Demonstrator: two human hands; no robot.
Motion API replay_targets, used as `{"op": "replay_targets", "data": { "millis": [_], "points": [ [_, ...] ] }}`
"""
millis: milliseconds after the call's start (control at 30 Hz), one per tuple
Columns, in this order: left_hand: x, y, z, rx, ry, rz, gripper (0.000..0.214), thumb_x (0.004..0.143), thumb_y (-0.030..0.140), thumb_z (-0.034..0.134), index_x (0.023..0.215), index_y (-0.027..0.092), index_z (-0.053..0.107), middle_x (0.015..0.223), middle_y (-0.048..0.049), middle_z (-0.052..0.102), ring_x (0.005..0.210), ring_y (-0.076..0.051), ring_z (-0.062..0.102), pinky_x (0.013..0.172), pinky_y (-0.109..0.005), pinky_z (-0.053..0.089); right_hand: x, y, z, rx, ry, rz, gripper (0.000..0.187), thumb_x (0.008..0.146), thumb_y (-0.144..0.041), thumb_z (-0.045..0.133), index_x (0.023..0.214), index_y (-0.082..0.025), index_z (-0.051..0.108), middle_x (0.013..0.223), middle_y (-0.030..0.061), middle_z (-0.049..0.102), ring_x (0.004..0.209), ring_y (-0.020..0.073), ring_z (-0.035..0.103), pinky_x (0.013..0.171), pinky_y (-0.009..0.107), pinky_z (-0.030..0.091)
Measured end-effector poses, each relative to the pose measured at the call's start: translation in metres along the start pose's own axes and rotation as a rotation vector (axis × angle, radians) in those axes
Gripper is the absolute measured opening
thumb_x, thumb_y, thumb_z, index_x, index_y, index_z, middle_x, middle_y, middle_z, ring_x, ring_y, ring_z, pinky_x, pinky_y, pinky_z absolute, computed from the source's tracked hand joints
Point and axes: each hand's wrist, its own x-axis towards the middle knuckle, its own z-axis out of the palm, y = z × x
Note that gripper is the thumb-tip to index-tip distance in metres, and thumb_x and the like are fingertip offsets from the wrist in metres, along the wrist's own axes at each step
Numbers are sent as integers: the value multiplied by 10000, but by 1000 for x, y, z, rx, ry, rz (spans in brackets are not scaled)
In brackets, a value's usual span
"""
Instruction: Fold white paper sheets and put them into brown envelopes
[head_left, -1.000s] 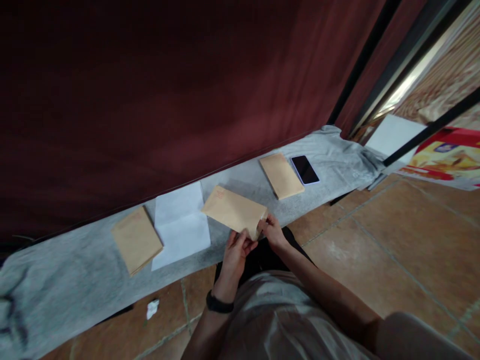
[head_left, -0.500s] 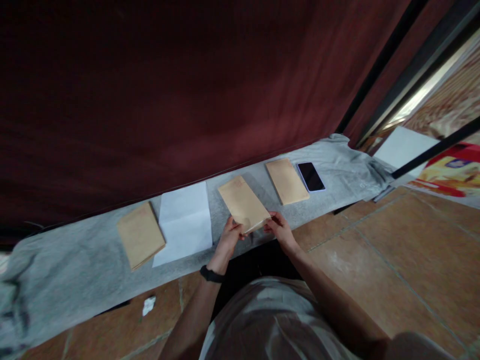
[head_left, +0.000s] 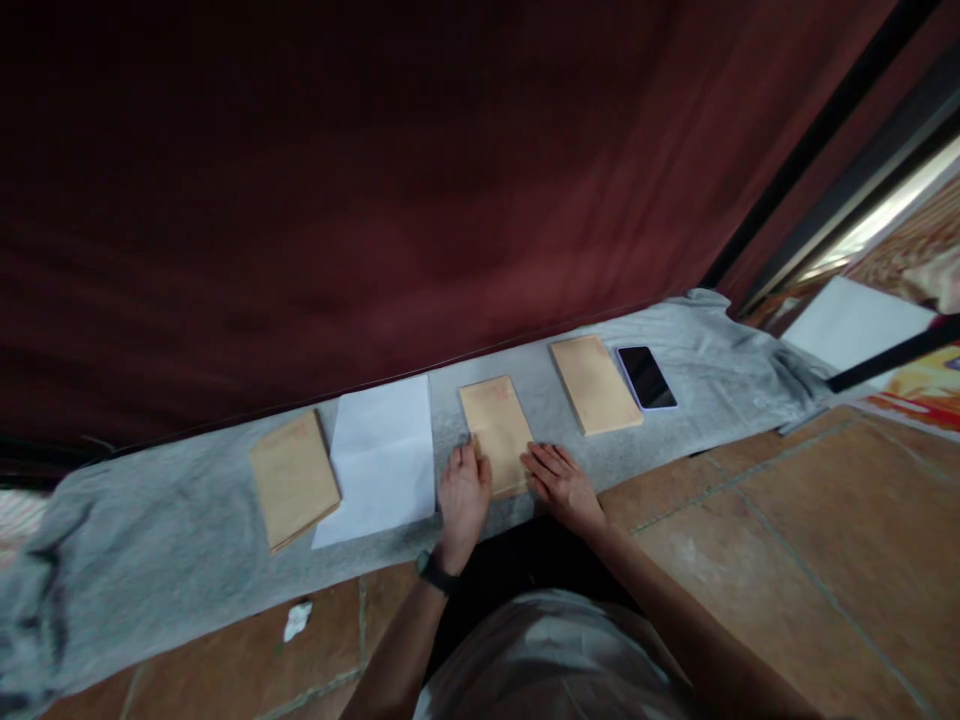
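A brown envelope [head_left: 496,430] lies flat on the grey cloth [head_left: 187,560] in front of me. My left hand [head_left: 463,497] rests open at its lower left corner, fingers flat on the cloth and touching the envelope's edge. My right hand [head_left: 561,485] lies open at the envelope's lower right corner, fingers spread. To the left lie a white folded sheet [head_left: 381,460] and a stack of brown envelopes [head_left: 293,479]. To the right lie another brown envelope stack [head_left: 595,383] and a black phone [head_left: 646,377].
A dark red curtain [head_left: 375,200] hangs right behind the cloth strip. The floor is brown tile [head_left: 787,540], with a small crumpled white scrap [head_left: 297,620] on it. A white sheet [head_left: 851,323] and a dark bar [head_left: 892,352] are at the far right.
The envelope that both hands held in the air has come down flat onto the cloth. Both hands have let go and now lie open at its near corners.
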Motion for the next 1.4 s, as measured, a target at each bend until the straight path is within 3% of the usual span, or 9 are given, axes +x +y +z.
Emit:
{"op": "replay_targets", "data": {
  "millis": [100, 167, 267, 367, 500, 800, 1133, 1400],
  "points": [
    [20, 15, 13, 120, -32, 320, 508, 995, 319, 419, 1474, 150, 435, 1538, -167, 446, 1442, -298, 390, 1143, -480, 372, -1, 0, 0, 3, 1, -3, 443, 988, -257, 509, 1430, -259, 549, 1478, 94, 544, 1356, 275, 522, 1182, 530, 368],
    [44, 21, 25, 167, -74, 433, 563, 998, 342, 410, 1523, 141, 369, 1622, -144, 324, 1518, -297, 242, 1209, -514, 270, -1, 1, 0, 9, 4, -6, 448, 984, -257, 511, 1430, -270, 547, 1472, 87, 552, 1347, 272, 531, 1178, 532, 376],
    [86, 19, 40, 190, -127, 485, 591, 1006, 373, 376, 1551, 151, 329, 1609, -133, 358, 1520, -282, 247, 1233, -535, 202, 1, 0, -1, -2, 10, -5, 441, 988, -247, 499, 1425, -276, 551, 1463, 81, 562, 1338, 267, 540, 1172, 527, 386],
    [120, 10, 47, 200, -195, 536, 577, 1015, 401, 349, 1543, 168, 356, 1600, -105, 385, 1510, -245, 280, 1246, -484, 192, 2, -1, 0, -22, 7, -1, 446, 997, -246, 485, 1440, -271, 535, 1474, 86, 550, 1341, 269, 538, 1167, 523, 393],
    [137, 2, 51, 222, -228, 564, 594, 1022, 429, 329, 1540, 140, 361, 1620, -103, 344, 1520, -236, 252, 1255, -448, 175, 3, -3, 0, -15, 3, 7, 458, 989, -243, 499, 1444, -279, 530, 1475, 84, 548, 1340, 275, 539, 1165, 526, 394],
    [109, -5, 51, 168, -258, 679, 567, 1033, 384, 324, 1546, 144, 346, 1623, -103, 333, 1525, -200, 239, 1263, -417, 142, 2, -2, -1, 1, -17, 15, 435, 1000, -251, 480, 1429, -273, 543, 1456, 91, 566, 1340, 273, 537, 1168, 525, 384],
    [46, -5, 34, 128, -321, 747, 543, 1051, 350, 295, 1543, 124, 334, 1632, -119, 306, 1531, -196, 216, 1258, -406, 126, -4, 5, 4, 28, 10, -17, 400, 1006, -248, 434, 1389, -229, 548, 1433, 100, 582, 1361, 262, 506, 1181, 531, 341],
    [-7, -8, 22, 148, -279, 782, 627, 1030, 430, 386, 1556, 102, 288, 1636, -149, 284, 1536, -232, 204, 1261, -427, 114, -8, 12, 6, 38, -5, -46, 417, 1007, -233, 391, 1405, -200, 512, 1433, 119, 571, 1366, 247, 489, 1184, 520, 332]
  ]
}}
